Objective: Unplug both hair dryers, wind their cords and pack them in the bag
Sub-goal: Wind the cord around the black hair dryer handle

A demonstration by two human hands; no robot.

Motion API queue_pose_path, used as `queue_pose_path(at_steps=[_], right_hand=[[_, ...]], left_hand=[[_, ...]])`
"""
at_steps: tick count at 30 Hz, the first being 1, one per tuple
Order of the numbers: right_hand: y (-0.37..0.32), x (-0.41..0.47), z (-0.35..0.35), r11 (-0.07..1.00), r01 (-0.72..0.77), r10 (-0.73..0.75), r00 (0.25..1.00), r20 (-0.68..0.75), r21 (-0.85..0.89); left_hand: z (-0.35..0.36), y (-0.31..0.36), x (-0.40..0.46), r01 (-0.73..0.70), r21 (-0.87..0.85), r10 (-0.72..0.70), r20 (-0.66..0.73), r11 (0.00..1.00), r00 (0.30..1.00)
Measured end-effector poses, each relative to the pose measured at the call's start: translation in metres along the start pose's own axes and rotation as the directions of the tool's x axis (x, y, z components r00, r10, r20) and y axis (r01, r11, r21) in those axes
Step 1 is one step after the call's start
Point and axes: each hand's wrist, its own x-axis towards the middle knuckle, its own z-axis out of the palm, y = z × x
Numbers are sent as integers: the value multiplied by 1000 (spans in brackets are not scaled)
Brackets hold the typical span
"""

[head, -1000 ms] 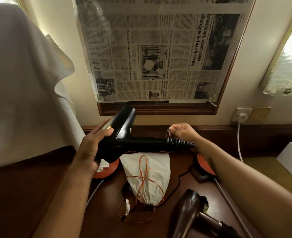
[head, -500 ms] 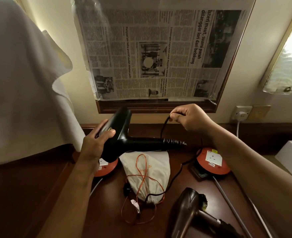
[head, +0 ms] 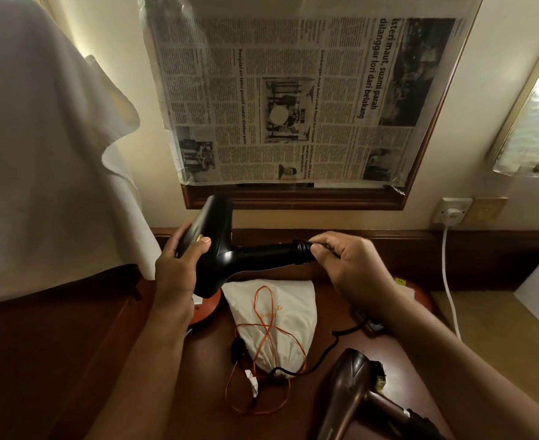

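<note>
The glossy black hair dryer (head: 220, 252) hangs above the far edge of the dark wooden table (head: 71, 360), body gripped by the left hand (head: 179, 265). The right hand (head: 344, 262), raised half a second ago, has dropped to the handle's ribbed end, pinching the thin black cord (head: 331, 347) there. The white drawstring bag (head: 277, 322) lies beneath, the bronze hair dryer (head: 350, 395) near the front-right edge.
</note>
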Motion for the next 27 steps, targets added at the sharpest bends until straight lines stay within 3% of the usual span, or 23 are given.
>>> queue_pose_path(at_steps=[8, 11, 13, 16, 20, 27], right_hand=[[24, -39, 47, 935, -138, 166, 984, -58, 326], [28, -43, 57, 749, -316, 325, 941, 92, 583], [32, -41, 59, 634, -410, 368, 906, 210, 656], [36, -37, 59, 553, -449, 367, 888, 279, 702], [37, -35, 59, 532, -449, 358, 888, 290, 718], [34, -33, 63, 623, -438, 343, 898, 276, 649]], left_hand=[[11, -2, -8, 51, -149, -64, -83, 987, 994], [14, 2, -9, 85, -229, -106, -81, 970, 991], [15, 4, -10, 112, -243, -130, -61, 964, 990], [16, 9, -12, 146, -289, -164, -38, 946, 986], [14, 11, -13, 221, -296, -225, 23, 929, 974], [14, 8, -25, 440, -272, -430, 97, 856, 897]])
